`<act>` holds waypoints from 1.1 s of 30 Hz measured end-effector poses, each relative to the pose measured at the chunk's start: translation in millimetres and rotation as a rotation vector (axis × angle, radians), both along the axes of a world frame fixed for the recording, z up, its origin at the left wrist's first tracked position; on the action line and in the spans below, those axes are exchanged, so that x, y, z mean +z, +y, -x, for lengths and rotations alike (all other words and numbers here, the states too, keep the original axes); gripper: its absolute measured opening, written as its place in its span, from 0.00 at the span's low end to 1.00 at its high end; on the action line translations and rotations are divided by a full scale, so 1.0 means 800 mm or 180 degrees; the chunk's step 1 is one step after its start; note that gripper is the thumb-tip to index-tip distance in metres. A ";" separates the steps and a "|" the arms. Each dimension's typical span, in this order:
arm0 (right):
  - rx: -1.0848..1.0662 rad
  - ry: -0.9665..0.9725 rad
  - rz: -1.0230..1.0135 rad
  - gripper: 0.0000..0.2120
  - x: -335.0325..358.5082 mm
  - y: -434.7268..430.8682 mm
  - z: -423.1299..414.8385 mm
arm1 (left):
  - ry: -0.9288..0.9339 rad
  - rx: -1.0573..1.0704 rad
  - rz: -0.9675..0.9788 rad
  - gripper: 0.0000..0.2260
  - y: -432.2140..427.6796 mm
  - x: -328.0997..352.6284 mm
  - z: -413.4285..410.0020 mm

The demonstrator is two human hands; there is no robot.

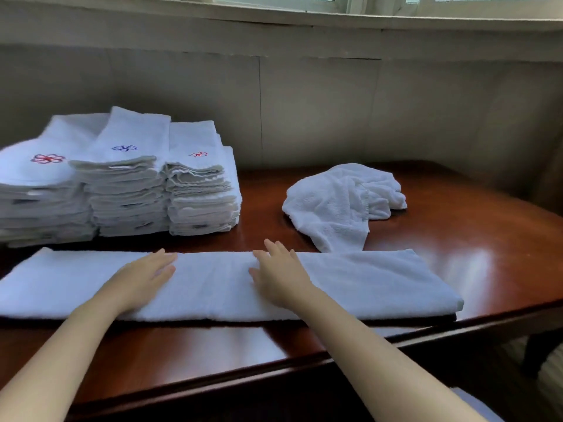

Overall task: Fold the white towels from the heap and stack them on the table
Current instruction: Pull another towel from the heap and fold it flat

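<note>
We see a polished reddish-brown wooden table (457, 254), its glossy top throwing back pale window light, with a rounded edge on the near side. Across its near part lies a long white terry towel (365, 278), folded lengthwise into a flat, soft-napped band running left to right. At the far left stand three stacks of folded towels (128, 196), packed side by side and touching, their layered edges showing. The top towel of each carries embroidery: a red and blue flower (47, 158) on the left one, a blue motif (124, 148) on the middle one, a small red mark (198, 154) on the right one; we cannot read any of them as letters. At the far right sits the heap (341, 199), a crumpled mound of looped white cloth with one stitched hem showing. Our left hand (143, 278) and right hand (277, 275) lie flat on the long towel's middle, palms down, fingers spread loosely, gripping nothing.
</note>
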State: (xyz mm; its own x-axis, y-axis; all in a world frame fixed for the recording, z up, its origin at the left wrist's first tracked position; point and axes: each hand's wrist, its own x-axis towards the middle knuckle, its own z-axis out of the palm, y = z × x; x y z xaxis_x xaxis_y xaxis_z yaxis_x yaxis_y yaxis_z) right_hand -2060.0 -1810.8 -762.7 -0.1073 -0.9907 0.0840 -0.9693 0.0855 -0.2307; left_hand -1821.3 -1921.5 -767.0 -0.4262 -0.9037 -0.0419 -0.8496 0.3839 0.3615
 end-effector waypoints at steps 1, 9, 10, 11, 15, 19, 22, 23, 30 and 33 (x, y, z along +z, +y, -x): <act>0.0227 -0.0037 0.0051 0.22 -0.006 -0.004 -0.016 | -0.0063 0.0159 0.0052 0.20 -0.005 -0.001 -0.023; 0.0835 -0.0011 -0.0025 0.21 -0.031 -0.020 -0.045 | -0.0446 0.2251 0.0506 0.21 0.014 -0.012 -0.169; 0.0836 0.0016 -0.0004 0.21 -0.032 -0.021 -0.046 | -0.0244 0.2487 0.0507 0.23 0.017 -0.015 -0.174; 0.0833 0.0028 0.0021 0.21 -0.033 -0.021 -0.046 | 0.0043 0.2706 0.0482 0.26 0.018 -0.016 -0.176; 0.0803 0.0019 0.0113 0.21 -0.035 -0.020 -0.048 | 0.1587 0.3325 0.0502 0.31 0.010 -0.011 -0.174; 0.0785 -0.0037 0.0207 0.20 -0.033 -0.015 -0.051 | 0.4224 0.3759 -0.0227 0.24 -0.006 0.006 -0.158; 0.0731 -0.0029 0.0262 0.19 -0.030 -0.013 -0.052 | 0.5393 0.3670 -0.0839 0.19 0.000 0.017 -0.136; 0.0715 -0.0035 0.0265 0.19 -0.030 -0.012 -0.052 | 0.5317 0.3595 -0.0939 0.18 0.003 0.019 -0.124; 0.0085 -0.2938 -0.0025 0.20 0.018 -0.012 -0.042 | 0.3040 0.2190 0.0813 0.06 0.045 0.061 -0.015; -0.0439 -0.5261 -0.0350 0.30 0.049 -0.010 -0.013 | 0.2507 0.0443 0.0742 0.09 0.080 0.072 0.044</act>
